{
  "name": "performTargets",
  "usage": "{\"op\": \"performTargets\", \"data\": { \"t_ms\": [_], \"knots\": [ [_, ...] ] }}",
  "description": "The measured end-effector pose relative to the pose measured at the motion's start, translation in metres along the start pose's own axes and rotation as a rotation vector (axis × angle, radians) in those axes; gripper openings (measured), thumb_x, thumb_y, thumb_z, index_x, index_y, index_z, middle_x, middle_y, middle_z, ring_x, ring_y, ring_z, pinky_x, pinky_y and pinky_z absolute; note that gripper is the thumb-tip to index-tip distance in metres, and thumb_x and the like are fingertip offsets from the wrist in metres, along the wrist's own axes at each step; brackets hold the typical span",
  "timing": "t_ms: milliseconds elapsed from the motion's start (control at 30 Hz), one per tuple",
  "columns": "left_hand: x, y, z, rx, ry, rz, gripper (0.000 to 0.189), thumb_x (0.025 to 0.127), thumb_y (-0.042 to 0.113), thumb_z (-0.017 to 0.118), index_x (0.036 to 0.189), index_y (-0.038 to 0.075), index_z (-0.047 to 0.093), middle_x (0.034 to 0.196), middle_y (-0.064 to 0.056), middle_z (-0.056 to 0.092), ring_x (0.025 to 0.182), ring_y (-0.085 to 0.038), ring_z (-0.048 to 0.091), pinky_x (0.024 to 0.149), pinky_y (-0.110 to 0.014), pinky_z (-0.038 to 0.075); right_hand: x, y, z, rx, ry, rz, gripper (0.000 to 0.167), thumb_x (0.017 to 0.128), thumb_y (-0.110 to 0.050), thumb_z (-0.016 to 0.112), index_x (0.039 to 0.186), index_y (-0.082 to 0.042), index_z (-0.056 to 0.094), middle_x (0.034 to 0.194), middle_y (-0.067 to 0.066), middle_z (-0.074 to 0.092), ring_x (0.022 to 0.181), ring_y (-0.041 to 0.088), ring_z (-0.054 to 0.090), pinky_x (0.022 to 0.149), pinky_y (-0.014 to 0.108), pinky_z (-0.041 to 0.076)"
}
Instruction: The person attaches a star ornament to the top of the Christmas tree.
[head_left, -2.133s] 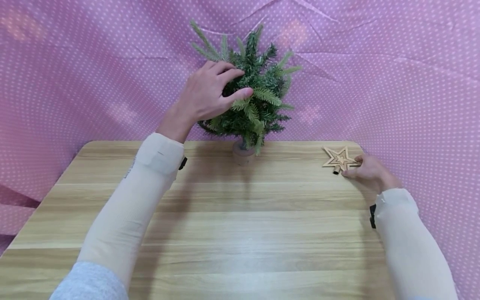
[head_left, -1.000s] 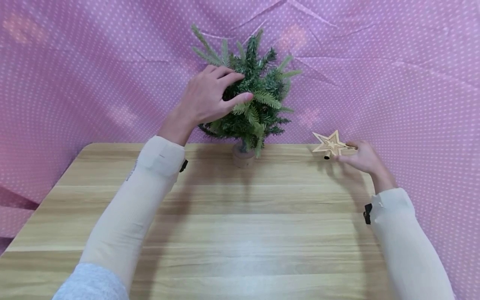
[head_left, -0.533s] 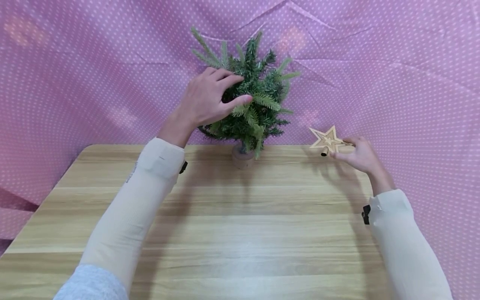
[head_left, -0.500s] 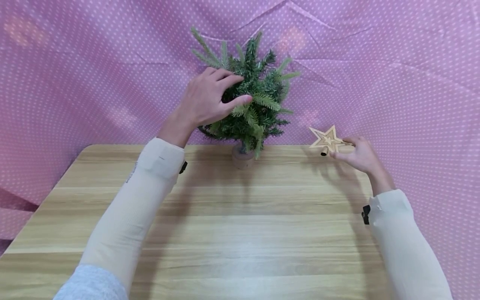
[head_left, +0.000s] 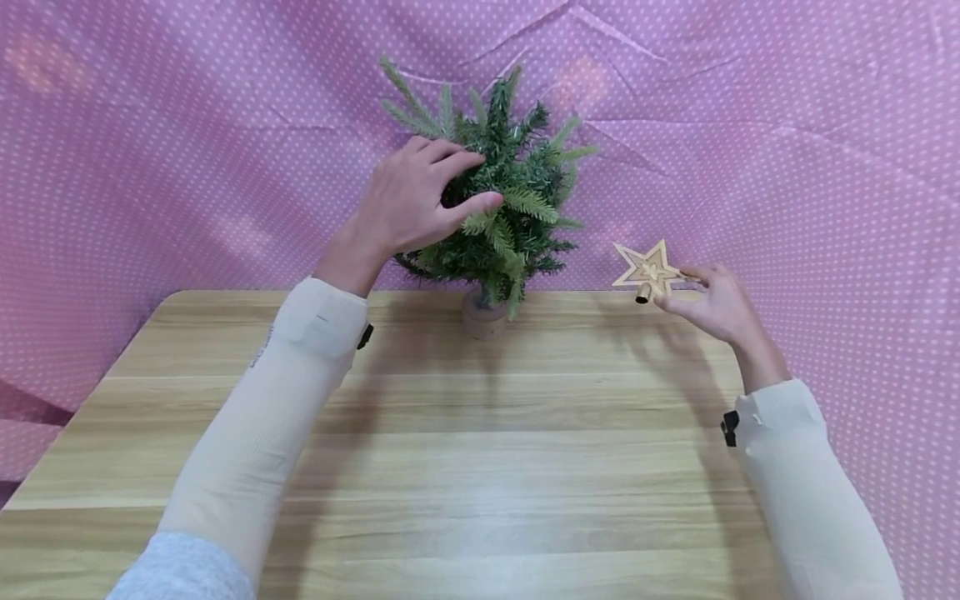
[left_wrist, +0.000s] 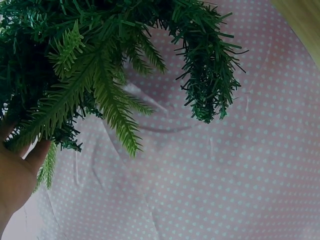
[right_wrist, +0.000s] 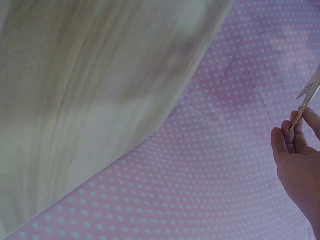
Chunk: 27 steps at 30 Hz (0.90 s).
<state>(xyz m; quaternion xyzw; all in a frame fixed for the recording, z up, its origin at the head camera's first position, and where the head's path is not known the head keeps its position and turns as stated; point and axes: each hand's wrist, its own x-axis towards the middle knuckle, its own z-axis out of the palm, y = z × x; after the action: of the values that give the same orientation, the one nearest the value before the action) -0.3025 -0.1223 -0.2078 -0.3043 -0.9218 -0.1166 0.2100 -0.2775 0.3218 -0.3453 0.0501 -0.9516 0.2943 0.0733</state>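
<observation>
A small artificial Christmas tree with green branches stands upright near the table's back edge, on a round base. My left hand grips its upper left side, thumb in front and fingers among the branches, which partly hide them. In the left wrist view, part of the left hand shows beneath a drooping sprig. At the right, a gold star tree topper with a short tube under it is held up above the table. My right hand pinches one of its points between thumb and fingers.
The light wood table has rounded back corners. Pink dotted cloth hangs close behind it and along both sides.
My right hand has lifted the star tree topper off the table and carried it a little left toward the tree. The left hand keeps its place on the tree.
</observation>
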Motion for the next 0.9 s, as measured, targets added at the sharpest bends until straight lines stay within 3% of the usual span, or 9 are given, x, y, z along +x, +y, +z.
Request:
{"op": "performTargets", "data": {
  "t_ms": [333, 533, 900],
  "knots": [
    [0.001, 0.000, -0.001, -0.016, 0.004, -0.012, 0.071, 0.097, 0.070, 0.048, 0.147, 0.021, 0.056, 0.148, -0.008, 0.053, 0.138, -0.031, 0.044, 0.113, -0.054, 0.036, 0.002, -0.020, -0.003, -0.007, 0.064, -0.066, 0.077, 0.088, -0.046, 0.076, 0.141, 0.006, 0.054, 0.124, 0.029, 0.051, 0.114, 0.046, 0.045, 0.089, 0.062, 0.039],
    [-0.001, 0.000, -0.002, -0.018, 0.006, -0.011, 0.071, 0.096, 0.070, 0.048, 0.146, 0.021, 0.057, 0.148, -0.008, 0.053, 0.138, -0.031, 0.044, 0.113, -0.053, 0.035, 0.001, -0.029, -0.006, 0.001, 0.074, -0.072, 0.077, 0.088, -0.046, 0.076, 0.140, 0.007, 0.054, 0.127, 0.029, 0.051, 0.118, 0.046, 0.043, 0.094, 0.063, 0.037],
    [-0.001, 0.001, -0.002, -0.013, 0.006, -0.007, 0.071, 0.096, 0.070, 0.048, 0.144, 0.020, 0.059, 0.147, -0.008, 0.054, 0.138, -0.031, 0.044, 0.114, -0.053, 0.035, -0.001, -0.048, -0.009, 0.001, 0.127, -0.112, 0.072, 0.087, -0.041, 0.077, 0.137, 0.006, 0.056, 0.121, 0.027, 0.052, 0.113, 0.045, 0.044, 0.092, 0.060, 0.037]
  ]
}}
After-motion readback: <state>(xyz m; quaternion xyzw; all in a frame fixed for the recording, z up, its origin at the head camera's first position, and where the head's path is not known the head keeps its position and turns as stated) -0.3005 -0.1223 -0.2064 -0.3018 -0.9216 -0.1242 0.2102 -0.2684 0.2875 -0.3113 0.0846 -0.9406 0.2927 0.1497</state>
